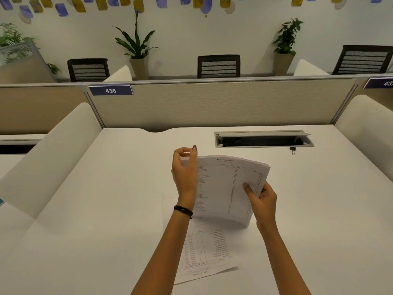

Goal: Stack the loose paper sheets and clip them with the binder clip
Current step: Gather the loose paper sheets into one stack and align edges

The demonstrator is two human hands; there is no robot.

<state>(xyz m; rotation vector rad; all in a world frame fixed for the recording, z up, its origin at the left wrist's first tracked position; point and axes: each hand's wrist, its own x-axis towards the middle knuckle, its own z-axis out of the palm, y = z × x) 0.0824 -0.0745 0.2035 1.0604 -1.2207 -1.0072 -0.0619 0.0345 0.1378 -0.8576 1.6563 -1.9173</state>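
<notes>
A stack of printed paper sheets [225, 188] is held up off the white desk [106, 199], bowed slightly, its bottom edge near the desk. My right hand [262, 201] pinches its right edge, thumb on the front. My left hand [185, 173] is at the stack's top left corner, fingers curled around that corner. One loose printed sheet [204, 252] lies flat on the desk below the stack, turned upside down to me. A small black binder clip [293, 150] rests on the desk at the far right, just in front of the cable slot, apart from both hands.
An open cable slot [263, 139] is cut into the desk at the back right. A beige partition [212, 103] labelled 436 closes the far side. Rounded white dividers [53, 150] flank the desk on both sides. Chairs and potted plants stand beyond the partition.
</notes>
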